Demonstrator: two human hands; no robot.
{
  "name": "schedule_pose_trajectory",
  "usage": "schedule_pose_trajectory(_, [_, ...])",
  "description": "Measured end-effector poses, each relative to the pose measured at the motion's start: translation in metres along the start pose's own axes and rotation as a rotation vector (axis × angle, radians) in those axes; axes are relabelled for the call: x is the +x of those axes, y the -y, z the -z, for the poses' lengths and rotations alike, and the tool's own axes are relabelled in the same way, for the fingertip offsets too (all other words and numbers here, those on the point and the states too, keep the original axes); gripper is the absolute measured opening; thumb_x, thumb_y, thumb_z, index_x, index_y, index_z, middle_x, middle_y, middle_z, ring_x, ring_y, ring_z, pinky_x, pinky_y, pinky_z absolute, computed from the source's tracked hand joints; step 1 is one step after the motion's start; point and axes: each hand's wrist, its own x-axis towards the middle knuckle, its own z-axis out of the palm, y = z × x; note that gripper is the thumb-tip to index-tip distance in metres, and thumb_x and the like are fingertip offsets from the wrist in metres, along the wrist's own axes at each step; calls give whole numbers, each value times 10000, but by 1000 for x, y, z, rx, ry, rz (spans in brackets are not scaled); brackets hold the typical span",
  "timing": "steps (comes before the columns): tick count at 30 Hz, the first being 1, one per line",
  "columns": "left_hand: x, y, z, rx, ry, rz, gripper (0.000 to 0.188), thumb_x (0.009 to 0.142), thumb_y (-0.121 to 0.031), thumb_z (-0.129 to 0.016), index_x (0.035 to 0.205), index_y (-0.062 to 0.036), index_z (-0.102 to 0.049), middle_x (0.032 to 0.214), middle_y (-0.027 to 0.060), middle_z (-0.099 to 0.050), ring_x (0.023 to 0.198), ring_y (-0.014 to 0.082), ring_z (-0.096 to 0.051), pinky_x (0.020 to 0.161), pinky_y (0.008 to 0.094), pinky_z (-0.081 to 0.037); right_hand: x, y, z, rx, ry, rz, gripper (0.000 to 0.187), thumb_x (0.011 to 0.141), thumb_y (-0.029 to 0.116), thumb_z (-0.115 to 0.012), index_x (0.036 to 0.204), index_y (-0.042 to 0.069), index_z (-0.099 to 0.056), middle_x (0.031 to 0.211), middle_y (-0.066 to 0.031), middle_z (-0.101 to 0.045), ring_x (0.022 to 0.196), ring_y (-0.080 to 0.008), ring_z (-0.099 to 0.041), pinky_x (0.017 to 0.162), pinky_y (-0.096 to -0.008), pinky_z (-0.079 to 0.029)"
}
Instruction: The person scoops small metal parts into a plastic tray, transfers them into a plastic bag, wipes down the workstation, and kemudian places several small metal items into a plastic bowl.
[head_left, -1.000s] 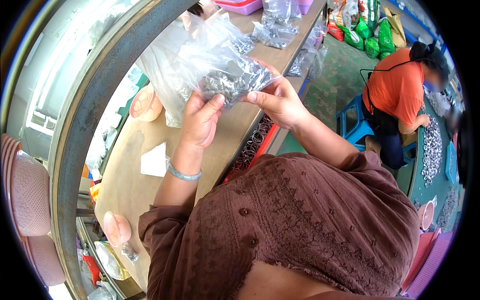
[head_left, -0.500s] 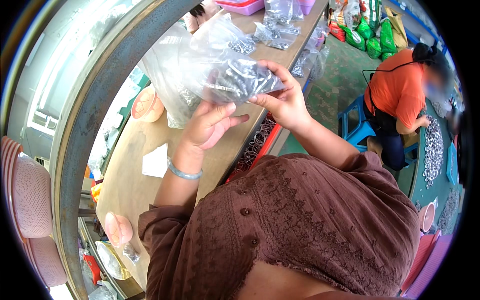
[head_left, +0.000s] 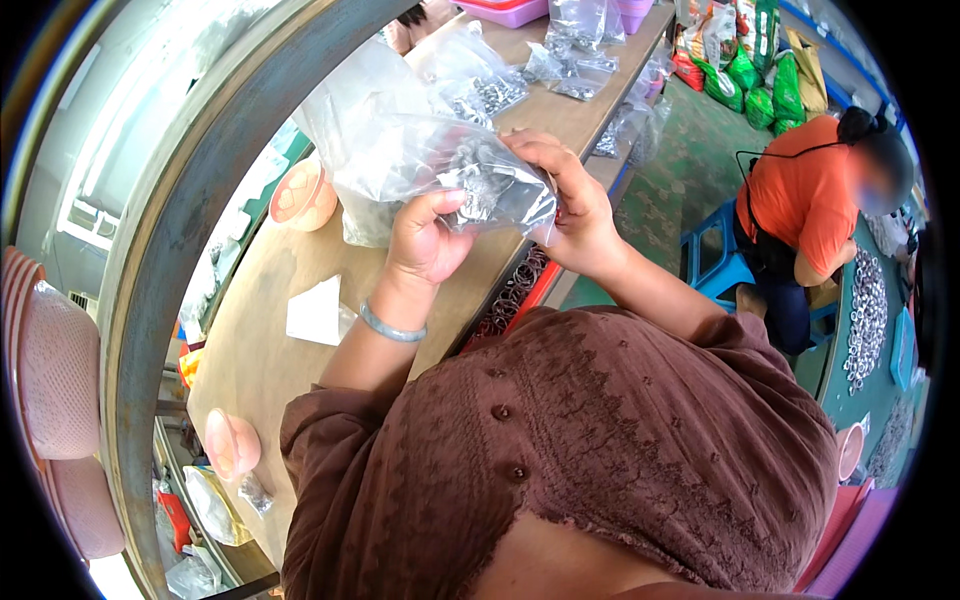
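Note:
Above the wooden table, a clear plastic bag [head_left: 490, 188] holding dark silvery small pieces is between my two hands. My left hand [head_left: 432, 238], with a pale bangle on its wrist, has its thumb on the near side of the bag and its fingers behind it. My right hand [head_left: 572, 200] grips the bag's right end, fingers curled over the top. What the pieces are, I cannot make out. Just behind stands a larger clear plastic bag [head_left: 360, 125], partly hidden by the one I hold.
On the wooden table [head_left: 255, 345] are a white paper [head_left: 314, 311], a pink basket [head_left: 303, 196] and a pink bowl [head_left: 232, 444]. Several filled clear bags [head_left: 575, 75] lie at the far end. A metal post [head_left: 150, 250] curves up at left. A person in orange [head_left: 800, 190] sits at right.
My left hand has moved right along the bag, its fingers going from spread to closed round the near side. The bag has tilted, and my right hand's fingers have curled further over its end.

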Motion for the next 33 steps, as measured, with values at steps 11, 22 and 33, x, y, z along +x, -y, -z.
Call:
schedule_pose_trajectory(11, [3,-1,2,-72,13,25,630,648,-68,-471,1266,-60,-347,1156,110,-483,1092,252,-468,930,429,-392,-3,1,1,-75,28,-74,542,593,-2,-661,1102,51,-483,1159,-135,-498,1110,-320,-435,913,-376,-362])
schedule_pose_trajectory(22, [3,1,2,-111,-8,43,614,666,-42,-458,1268,-49,-338,1140,126,-481,1063,250,-482,923,411,-401,-10,-3,4,-9,67,-161,602,597,60,-688,1151,49,-451,1204,-151,-455,1134,-310,-413,919,-363,-355])
schedule_pose_trajectory(33, [-1,35,-16,312,-182,11,548,737,92,-423,1268,-8,-327,1158,103,-468,1043,177,-487,864,292,-422,1,-9,19,414,451,-713,1020,566,345,-806,1299,-45,-214,1218,-210,-410,1144,-282,-394,979,-356,-293])
